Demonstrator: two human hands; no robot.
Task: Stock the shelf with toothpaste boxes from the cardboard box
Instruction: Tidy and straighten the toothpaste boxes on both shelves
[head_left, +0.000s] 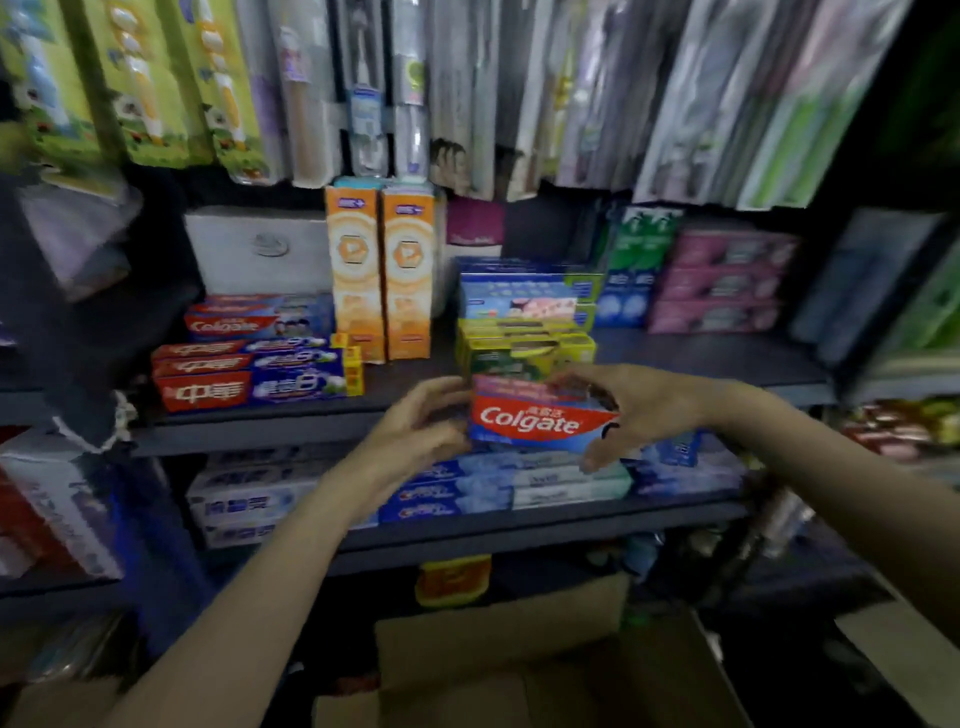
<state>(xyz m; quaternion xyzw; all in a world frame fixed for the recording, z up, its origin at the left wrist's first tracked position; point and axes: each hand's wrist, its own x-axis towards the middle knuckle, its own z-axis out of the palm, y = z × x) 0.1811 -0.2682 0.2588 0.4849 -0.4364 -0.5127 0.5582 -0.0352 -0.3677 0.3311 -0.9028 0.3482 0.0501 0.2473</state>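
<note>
Placing step: my left hand (415, 421) and right hand (641, 405) clamp the red-and-blue Colgate carton (540, 423) just before the yellow-green box stack (524, 348); next, seat it on the dark shelf (260, 431).

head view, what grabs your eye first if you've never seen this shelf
The red and blue Colgate box, held between the left hand and right hand at the middle shelf's front edge. Behind it, two tall orange boxes stand upright; the open cardboard box sits below.
</note>
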